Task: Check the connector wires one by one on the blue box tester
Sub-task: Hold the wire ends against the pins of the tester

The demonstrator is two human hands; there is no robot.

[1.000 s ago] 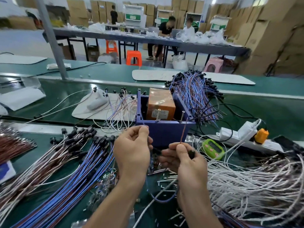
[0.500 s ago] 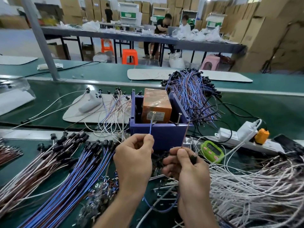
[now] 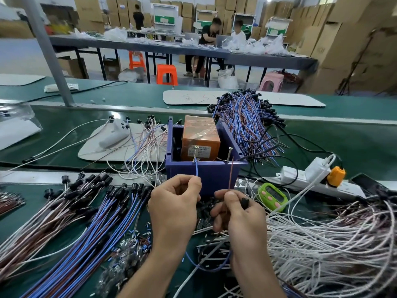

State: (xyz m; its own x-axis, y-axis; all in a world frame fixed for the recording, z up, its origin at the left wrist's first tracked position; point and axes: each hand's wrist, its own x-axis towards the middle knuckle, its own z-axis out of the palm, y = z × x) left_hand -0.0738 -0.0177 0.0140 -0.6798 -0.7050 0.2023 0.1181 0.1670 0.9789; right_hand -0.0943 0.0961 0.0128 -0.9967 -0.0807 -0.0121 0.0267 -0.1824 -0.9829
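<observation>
Just short of the blue box [image 3: 206, 176], my left grip [image 3: 175, 205] is closed in a pinch on a thin blue wire [image 3: 196, 171], thumb against forefinger. My right grip [image 3: 240, 214] is closed the same way on a thin brown wire [image 3: 231, 175], and a black connector [image 3: 245, 202] shows in that hand beside the thumb. Below the wrists a blue loop [image 3: 206, 268] hangs from one hand toward the other, so I take both ends to belong to one piece.

Both wire ends stand nearly upright, their long axes running up and away from me toward the box's near rim. Two screws stick up from that rim. The left screw [image 3: 196, 154] lies straight ahead of the left grip, and the blue tip reaches its base and looks to be touching. The right screw [image 3: 229, 155] lies straight ahead of the right grip. The brown tip ends just beside it, though I cannot tell if they meet. Each hand is nearer its own screw, so nothing has to cross. What I judge is left is a small nudge of the brown tip leftward.

Inside the box sits an orange block [image 3: 200, 140]. On the green tabletop [image 3: 343, 147], blue and brown wires [image 3: 86, 222] fan out to the left, white wires [image 3: 322, 244] pile up to the right, and a green timer [image 3: 271, 195] lies near the right hand.
</observation>
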